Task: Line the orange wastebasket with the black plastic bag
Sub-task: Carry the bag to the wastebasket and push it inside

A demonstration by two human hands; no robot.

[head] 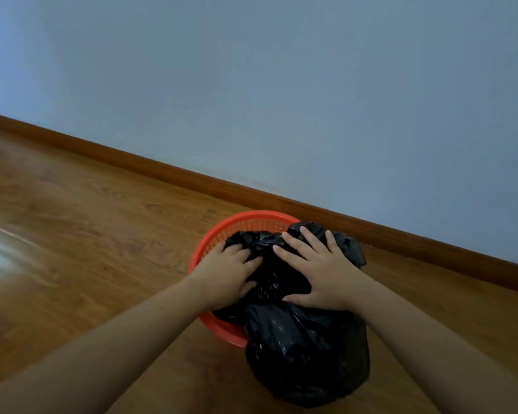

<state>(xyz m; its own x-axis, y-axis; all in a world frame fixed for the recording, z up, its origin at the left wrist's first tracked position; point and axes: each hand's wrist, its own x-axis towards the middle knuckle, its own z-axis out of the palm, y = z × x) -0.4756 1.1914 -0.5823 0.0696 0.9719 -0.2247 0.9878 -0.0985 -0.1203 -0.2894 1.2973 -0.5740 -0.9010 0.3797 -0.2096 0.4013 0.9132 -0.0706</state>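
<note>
An orange wastebasket point(253, 223) with a lattice wall stands on the wooden floor close to the wall. A black plastic bag point(305, 348) lies crumpled across its mouth and bulges over the near right rim down toward the floor. My left hand point(228, 274) presses on the bag inside the left part of the basket, fingers curled into the plastic. My right hand point(317, 271) lies flat on top of the bag with fingers spread. The basket's right rim is hidden under the bag.
The wooden floor point(72, 234) stretches to the left with a bright glare patch. A brown baseboard point(162, 171) runs diagonally behind the basket under a plain pale blue wall point(281, 85).
</note>
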